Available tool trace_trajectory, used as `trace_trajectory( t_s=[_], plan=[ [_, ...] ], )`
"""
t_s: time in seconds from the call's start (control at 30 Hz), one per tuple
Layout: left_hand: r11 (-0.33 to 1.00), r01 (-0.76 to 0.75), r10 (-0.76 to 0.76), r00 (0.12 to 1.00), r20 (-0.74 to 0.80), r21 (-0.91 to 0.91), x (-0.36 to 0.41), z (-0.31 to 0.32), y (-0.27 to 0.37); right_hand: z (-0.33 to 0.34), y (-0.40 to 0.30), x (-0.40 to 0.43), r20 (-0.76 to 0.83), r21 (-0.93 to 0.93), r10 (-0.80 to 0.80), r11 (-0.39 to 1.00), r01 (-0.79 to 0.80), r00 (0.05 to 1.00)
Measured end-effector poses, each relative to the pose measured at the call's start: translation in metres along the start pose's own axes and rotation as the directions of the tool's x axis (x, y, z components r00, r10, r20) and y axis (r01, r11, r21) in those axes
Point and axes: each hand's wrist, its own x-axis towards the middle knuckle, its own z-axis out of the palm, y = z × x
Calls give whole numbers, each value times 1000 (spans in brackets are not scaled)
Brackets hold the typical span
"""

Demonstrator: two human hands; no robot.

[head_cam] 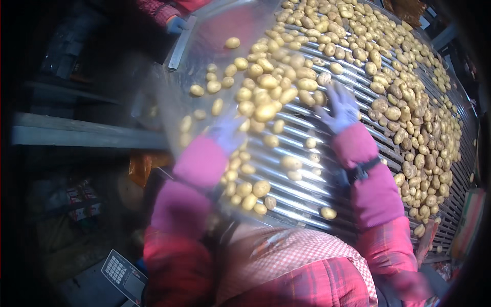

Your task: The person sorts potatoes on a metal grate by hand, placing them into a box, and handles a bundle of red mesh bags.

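Both of my hands wear pale lavender gloves above a metal roller table (307, 192) strewn with potatoes. My left hand (229, 129) is motion-blurred at the left edge of a potato heap (264, 92); its fingers are not clear enough to tell a grip. Smaller potatoes (238, 165) lie just below that wrist. At the heap's right side, my right hand (339, 107) has its fingers spread over the rollers. A pale, blemished potato (324, 78) sits by its fingertips, and a brownish one (319, 98) lies between thumb and fingers. Whether they touch is unclear.
Many more potatoes (414, 126) cover the right and far side. Left of the heap, a smooth metal chute (215, 50) carries scattered potatoes. Another person's blue-gloved hand (176, 25) rests by a metal bar (182, 46). A keypad device (123, 274) stands lower left, near a horizontal beam (88, 130).
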Motion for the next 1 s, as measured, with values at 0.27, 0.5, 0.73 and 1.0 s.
trace_trajectory(
  t_s=[0.27,0.5,0.73,1.0],
  plan=[
    [803,288,-292,953,77,-522,45,-14,7,-22,48,-85,-96,-130,163,976,-175,982],
    [890,435,-435,900,-33,138,92,43,87,-22,48,-86,-50,-242,197,949,-204,979],
    [976,-59,88,988,-130,211,65,40,54,-19,46,-85,-62,-205,212,954,-220,975],
    [-126,253,-308,909,281,-959,44,23,122,-25,48,-88,-47,-229,246,941,-250,968]
  ],
)
